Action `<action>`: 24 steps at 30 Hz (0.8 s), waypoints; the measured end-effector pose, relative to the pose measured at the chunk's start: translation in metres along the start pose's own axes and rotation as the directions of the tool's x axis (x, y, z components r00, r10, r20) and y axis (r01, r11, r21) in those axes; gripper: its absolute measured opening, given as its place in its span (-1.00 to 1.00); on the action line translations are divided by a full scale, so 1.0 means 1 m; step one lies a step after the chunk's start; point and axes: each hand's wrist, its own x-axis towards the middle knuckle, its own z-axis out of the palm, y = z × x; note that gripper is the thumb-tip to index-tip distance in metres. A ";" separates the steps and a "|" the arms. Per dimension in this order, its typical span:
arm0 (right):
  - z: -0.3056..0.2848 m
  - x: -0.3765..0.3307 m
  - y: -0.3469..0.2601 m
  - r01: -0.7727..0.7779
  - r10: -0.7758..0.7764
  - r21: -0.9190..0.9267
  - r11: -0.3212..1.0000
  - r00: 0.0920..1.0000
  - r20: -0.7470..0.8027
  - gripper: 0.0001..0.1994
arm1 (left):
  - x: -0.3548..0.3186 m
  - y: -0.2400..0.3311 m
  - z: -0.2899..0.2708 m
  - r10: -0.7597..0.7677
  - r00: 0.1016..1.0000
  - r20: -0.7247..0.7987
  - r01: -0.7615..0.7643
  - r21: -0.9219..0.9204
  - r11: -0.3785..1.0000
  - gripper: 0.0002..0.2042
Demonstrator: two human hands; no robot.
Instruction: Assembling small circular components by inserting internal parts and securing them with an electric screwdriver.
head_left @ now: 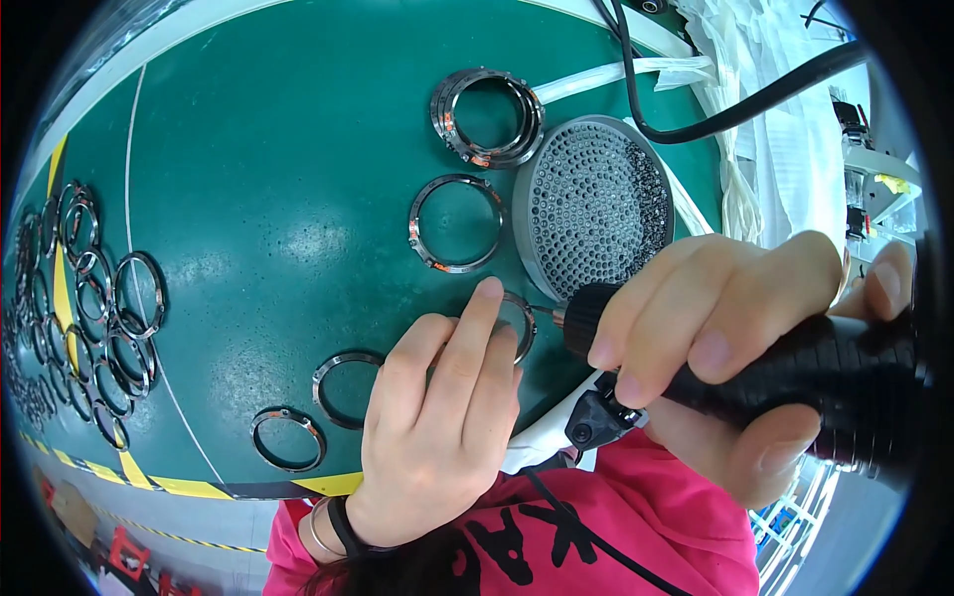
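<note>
The metal ring point(517, 323) under the left hand point(442, 417) looks thin, stiff, light and liable to skid, so pressing on its rim seems the best hold. It is silvery, lying on the green worktop point(278, 199) at seven o'clock from the round screw tray point(596, 204). The right hand point(735, 338) grips a black electric screwdriver point(795, 377), its tip at the ring's three o'clock edge.

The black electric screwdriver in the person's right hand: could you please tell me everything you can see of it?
The electric screwdriver has a thick, black, ribbed body that looks like plastic or rubber, narrowing to a black nose and a thin metal bit. It lies nearly level, pointing left. The right hand wraps around its body. Its bit tip meets the edge of a metal ring that the left hand presses onto the green mat. Its rear end runs out of view.
</note>
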 end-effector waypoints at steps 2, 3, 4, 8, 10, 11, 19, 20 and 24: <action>-0.005 -0.003 -0.007 -0.006 0.006 0.004 1.000 1.000 0.013 -0.42 | -0.001 -0.003 -0.002 0.002 1.000 -0.003 -0.003 -0.041 0.999 -0.81; -0.016 -0.019 -0.033 -0.008 0.008 0.011 1.000 1.000 0.019 -0.42 | -0.003 -0.005 -0.003 -0.005 1.000 -0.004 0.004 -0.034 0.999 -0.81; -0.018 -0.017 -0.032 -0.010 0.010 0.005 1.000 1.000 0.021 -0.42 | -0.002 -0.004 -0.003 -0.005 1.000 0.005 0.005 -0.051 0.999 -0.80; -0.012 -0.003 -0.010 -0.016 0.016 -0.008 1.000 0.999 0.032 -0.43 | -0.001 -0.004 -0.003 -0.006 1.000 0.016 0.007 -0.089 0.996 -0.79; 0.000 0.017 -0.002 -0.018 0.019 -0.026 0.999 0.999 0.033 -0.43 | 0.001 -0.002 -0.004 0.006 1.000 0.023 -0.004 -0.091 0.996 -0.77; 0.007 0.012 0.015 -0.020 0.021 -0.029 0.999 0.999 0.035 -0.43 | 0.001 -0.002 -0.004 0.007 1.000 0.030 -0.005 -0.084 0.996 -0.75; 0.000 0.016 0.025 -0.034 0.035 -0.051 0.998 0.999 0.036 -0.45 | 0.000 -0.002 -0.006 -0.024 0.998 0.056 0.028 -0.061 0.998 -0.67; 0.000 0.013 0.024 -0.034 0.036 -0.052 0.998 0.999 0.034 -0.45 | 0.000 -0.002 -0.006 -0.032 0.998 0.058 0.036 -0.068 0.997 -0.69; 0.002 0.008 0.022 -0.033 0.033 -0.049 0.998 0.999 -0.002 -0.44 | 0.001 0.000 -0.008 -0.042 0.996 0.077 0.047 -0.064 0.997 -0.73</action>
